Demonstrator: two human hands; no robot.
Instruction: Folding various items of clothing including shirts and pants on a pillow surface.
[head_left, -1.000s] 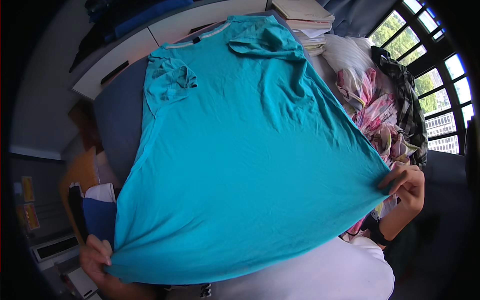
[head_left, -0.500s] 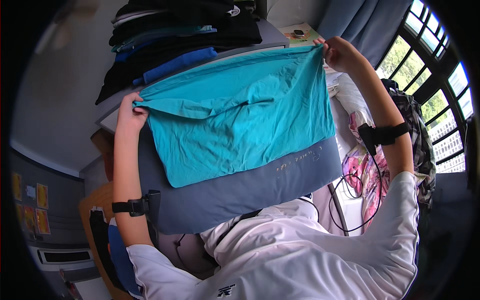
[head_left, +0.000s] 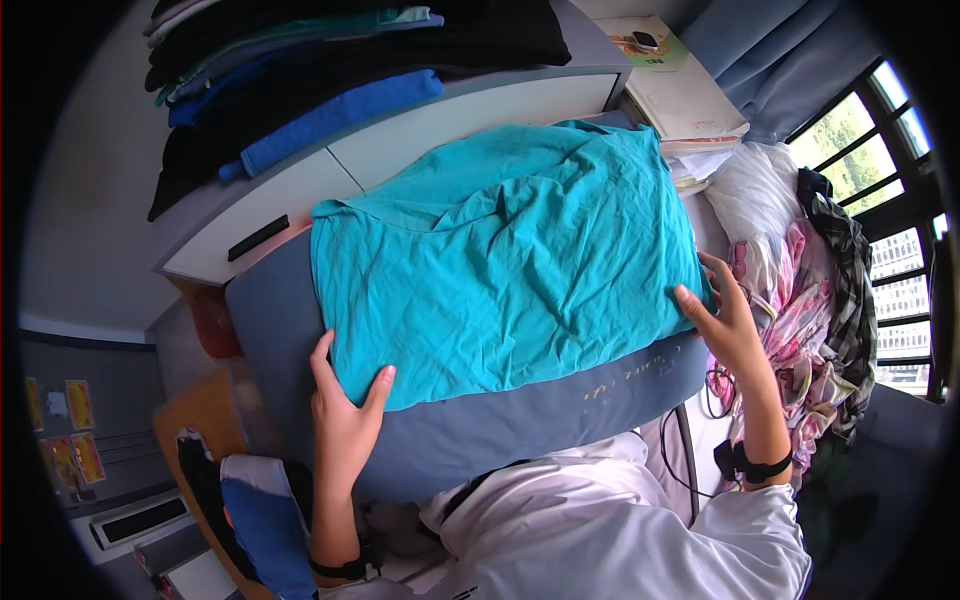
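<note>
A wrinkled teal piece of cloth (head_left: pixel 510 270), perhaps a garment, lies spread over a dark grey-blue padded surface (head_left: pixel 500 440). At its near left corner is my left hand (head_left: pixel 345 425), thumb and fingers spread apart, their tips at the cloth's edge. My right hand (head_left: pixel 730 325) is at the near right corner, its thumb over the cloth and its fingers along the side, with a gap between them. The cloth's far edge is uneven, and a loose fold runs near its far left corner.
Folded dark clothes (head_left: pixel 330 60) with a blue garment (head_left: pixel 340 120) lie on a white-fronted cabinet (head_left: pixel 450 125) beyond the cloth. Books (head_left: pixel 690 100) are stacked at the far right, a watch (head_left: pixel 645 40) on top. Pink floral fabric (head_left: pixel 795 320) and a black cable (head_left: pixel 682 450) lie to the right.
The teal cloth, earlier lifted by its two far corners, now lies on the padded surface. Both hands have let go of those corners and come nearer to me, to its near corners.
</note>
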